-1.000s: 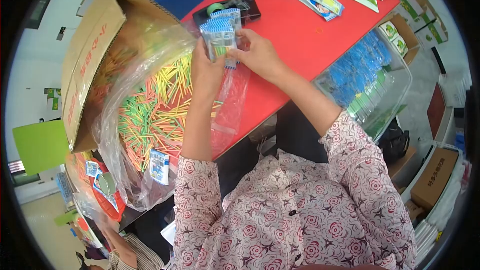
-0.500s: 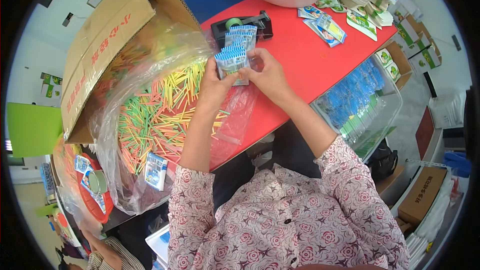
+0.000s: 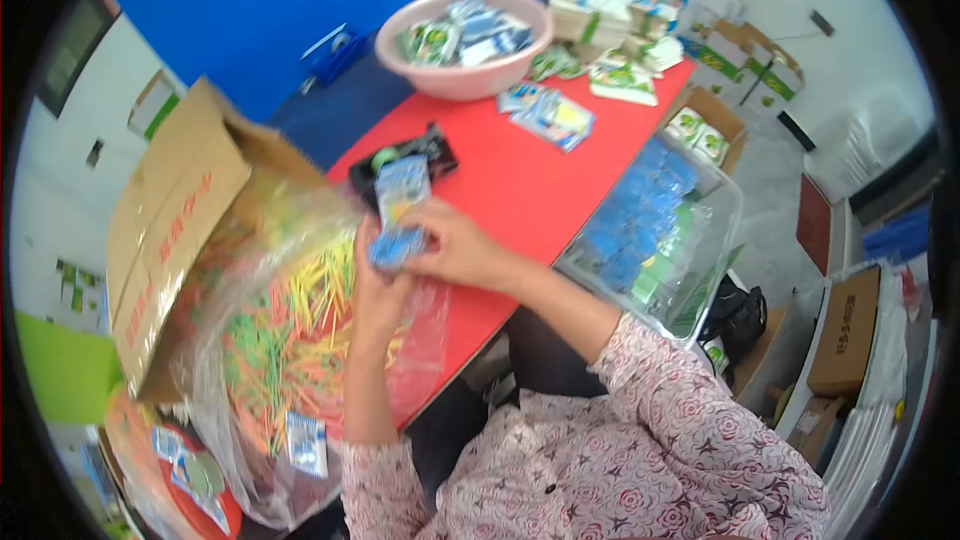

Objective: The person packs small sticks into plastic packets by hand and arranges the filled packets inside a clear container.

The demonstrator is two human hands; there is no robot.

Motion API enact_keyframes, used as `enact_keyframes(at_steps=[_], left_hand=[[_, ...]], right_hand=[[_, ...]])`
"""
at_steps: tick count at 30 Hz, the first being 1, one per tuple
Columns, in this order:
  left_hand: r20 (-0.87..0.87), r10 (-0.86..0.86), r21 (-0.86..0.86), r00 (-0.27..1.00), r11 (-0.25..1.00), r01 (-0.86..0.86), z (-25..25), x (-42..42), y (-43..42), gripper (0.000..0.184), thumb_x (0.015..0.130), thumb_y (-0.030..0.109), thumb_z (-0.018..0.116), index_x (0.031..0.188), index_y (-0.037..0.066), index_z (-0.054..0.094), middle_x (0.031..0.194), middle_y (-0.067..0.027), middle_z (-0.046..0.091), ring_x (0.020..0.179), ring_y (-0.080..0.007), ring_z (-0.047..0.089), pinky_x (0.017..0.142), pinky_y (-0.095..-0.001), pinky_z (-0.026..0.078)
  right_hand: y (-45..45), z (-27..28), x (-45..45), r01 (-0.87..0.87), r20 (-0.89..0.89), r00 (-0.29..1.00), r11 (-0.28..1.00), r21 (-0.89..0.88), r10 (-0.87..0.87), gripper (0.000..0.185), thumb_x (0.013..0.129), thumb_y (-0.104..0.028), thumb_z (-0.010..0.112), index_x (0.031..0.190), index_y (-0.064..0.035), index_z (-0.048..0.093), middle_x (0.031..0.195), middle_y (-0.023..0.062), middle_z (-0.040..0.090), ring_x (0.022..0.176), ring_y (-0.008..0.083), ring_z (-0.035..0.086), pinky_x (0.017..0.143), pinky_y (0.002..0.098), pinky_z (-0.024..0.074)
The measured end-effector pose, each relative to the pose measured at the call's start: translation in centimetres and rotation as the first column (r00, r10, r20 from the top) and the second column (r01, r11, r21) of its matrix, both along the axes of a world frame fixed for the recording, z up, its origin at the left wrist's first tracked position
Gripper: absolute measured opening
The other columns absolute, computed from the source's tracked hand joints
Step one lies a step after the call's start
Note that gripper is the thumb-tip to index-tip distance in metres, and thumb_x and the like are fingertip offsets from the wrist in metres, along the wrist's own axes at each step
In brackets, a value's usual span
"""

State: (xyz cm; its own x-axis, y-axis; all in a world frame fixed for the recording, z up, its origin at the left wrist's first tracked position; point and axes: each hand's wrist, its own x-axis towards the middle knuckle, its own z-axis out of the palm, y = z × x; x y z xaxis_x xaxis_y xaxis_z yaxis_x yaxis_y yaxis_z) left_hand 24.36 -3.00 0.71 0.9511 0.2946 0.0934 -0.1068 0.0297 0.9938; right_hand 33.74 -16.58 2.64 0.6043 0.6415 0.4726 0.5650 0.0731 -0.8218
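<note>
Bright, even light — motion blur, fisheye-curved edges.

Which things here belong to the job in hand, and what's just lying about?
Job, judging by the hands:
blue packaging, held by left hand and right hand
coloured sticks, likely

Lying about, apparently:
black tape dispenser
pink basin
black bag

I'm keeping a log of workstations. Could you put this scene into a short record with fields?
Left hand: left hand, fingers on a blue-and-white packet
Right hand: right hand, holding the same packet
Surface: red table
Just beyond hands: black tape dispenser, with another packet in front
Person's left: yellow, green and orange-pink sticks by an open cardboard box
Far end: pink basin of packets
Person's right: clear bin holding blue packets
Unclear: packet print, blurred
</note>
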Motion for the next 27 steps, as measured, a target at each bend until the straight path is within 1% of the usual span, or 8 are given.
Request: enact_keyframes(at_steps=[4, 9, 10, 12, 16, 21, 25, 27], left_hand=[[-0.092, 0.007, 0.082, 0.996, 0.997, 0.001, -1.0, -0.3, 0.3, 0.086, 0.076, -0.019, 0.05, 0.146, 0.005, 0.007, 0.135, -0.0145, 0.041, 0.118, -0.0217, 0.049, 0.1, -0.032, 0.041], [-0.078, -0.035, 0.199, 0.996, 0.979, 0.05, 3.6, -1.6, -1.8, 0.089, 0.076, -0.015, 0.056, 0.147, 0.004, 0.006, 0.126, -0.019, 0.051, 0.112, -0.0283, 0.055, 0.094, -0.0354, 0.045], [-0.083, -0.062, 0.455, 0.995, 0.886, 0.093, 5.2, -1.9, -2.4, 0.09, 0.075, -0.012, 0.058, 0.147, 0.004, 0.006, 0.12, -0.0205, 0.054, 0.108, -0.0311, 0.056, 0.09, -0.0369, 0.046], [-0.097, -0.099, 0.848, 0.99, 0.512, 0.135, 7.6, -2.2, -3.6, 0.092, 0.075, -0.005, 0.064, 0.147, 0.004, 0.007, 0.108, -0.0236, 0.059, 0.099, -0.0369, 0.059, 0.082, -0.04, 0.048], [-0.115, -0.208, 0.908, 0.971, 0.374, 0.188, 8.7, -2.0, -7.4, 0.093, 0.075, 0.001, 0.067, 0.147, 0.004, 0.008, 0.099, -0.0228, 0.058, 0.095, -0.0335, 0.06, 0.078, -0.0362, 0.048], [-0.276, -0.288, 0.739, 0.917, 0.547, 0.394, 8.3, -0.8, -11.5, 0.094, 0.075, 0.003, 0.069, 0.147, 0.004, 0.008, 0.099, -0.0199, 0.059, 0.093, -0.0291, 0.061, 0.078, -0.0355, 0.048], [-0.274, -0.331, 0.524, 0.903, 0.736, 0.429, 7.5, 0.4, -14.0, 0.094, 0.077, 0.004, 0.069, 0.148, 0.005, 0.007, 0.1, -0.0157, 0.06, 0.092, -0.0245, 0.06, 0.079, -0.0352, 0.048], [-0.133, -0.376, 0.44, 0.917, 0.807, 0.395, 5.7, 1.6, -15.2, 0.089, 0.081, 0.007, 0.067, 0.147, 0.004, 0.007, 0.102, -0.0169, 0.06, 0.097, -0.0261, 0.06, 0.085, -0.0354, 0.047]], right_hand=[[0.4, -1.8, -1.1, 0.031, -0.084, 0.996, 0.993, -0.114, -0.04, 0.046, 0.07, -0.023, 0.071, 0.111, -0.0049, 0.058, 0.096, 0.0196, 0.062, 0.092, 0.0378, 0.06, 0.078, 0.0419, 0.0489], [-1.9, 2.4, -1.9, 0.009, -0.023, 1.0, 0.976, -0.216, -0.014, 0.046, 0.069, -0.023, 0.071, 0.11, -0.0059, 0.057, 0.092, 0.0196, 0.063, 0.089, 0.0378, 0.062, 0.076, 0.0428, 0.0497], [-2.9, 3.6, -2.1, 0.028, -0.009, 0.999, 0.977, -0.21, -0.031, 0.046, 0.069, -0.023, 0.071, 0.11, -0.0059, 0.057, 0.092, 0.0196, 0.063, 0.089, 0.0378, 0.062, 0.076, 0.0428, 0.0497], [-5.3, 5.9, -2.6, -0.019, -0.014, 1.0, 0.945, -0.327, 0.015, 0.044, 0.069, -0.023, 0.071, 0.108, -0.0059, 0.058, 0.091, 0.0189, 0.064, 0.088, 0.0373, 0.062, 0.077, 0.0428, 0.0497], [-10.1, 5.8, -3.6, 0.007, -0.041, 0.999, 0.932, -0.361, -0.023, 0.041, 0.07, -0.023, 0.071, 0.104, -0.0058, 0.059, 0.09, 0.0181, 0.064, 0.086, 0.0369, 0.063, 0.077, 0.0425, 0.0497], [-15.7, 3.8, -4.4, 0.159, -0.062, 0.981, 0.948, -0.275, -0.183, 0.04, 0.072, -0.027, 0.072, 0.102, -0.0046, 0.06, 0.091, 0.018, 0.065, 0.086, 0.0346, 0.064, 0.077, 0.0401, 0.0496], [-19.3, 2.9, -4.0, 0.219, -0.261, 0.918, 0.932, -0.29, -0.297, 0.044, 0.074, -0.03, 0.073, 0.107, -0.0035, 0.06, 0.094, 0.0172, 0.066, 0.089, 0.028, 0.066, 0.079, 0.0367, 0.0498], [-20.8, 3.8, -3.8, 0.251, -0.335, 0.879, 0.928, -0.276, -0.338, 0.046, 0.074, -0.031, 0.073, 0.109, -0.0027, 0.06, 0.096, 0.0165, 0.066, 0.091, 0.0249, 0.065, 0.08, 0.0361, 0.0497]])
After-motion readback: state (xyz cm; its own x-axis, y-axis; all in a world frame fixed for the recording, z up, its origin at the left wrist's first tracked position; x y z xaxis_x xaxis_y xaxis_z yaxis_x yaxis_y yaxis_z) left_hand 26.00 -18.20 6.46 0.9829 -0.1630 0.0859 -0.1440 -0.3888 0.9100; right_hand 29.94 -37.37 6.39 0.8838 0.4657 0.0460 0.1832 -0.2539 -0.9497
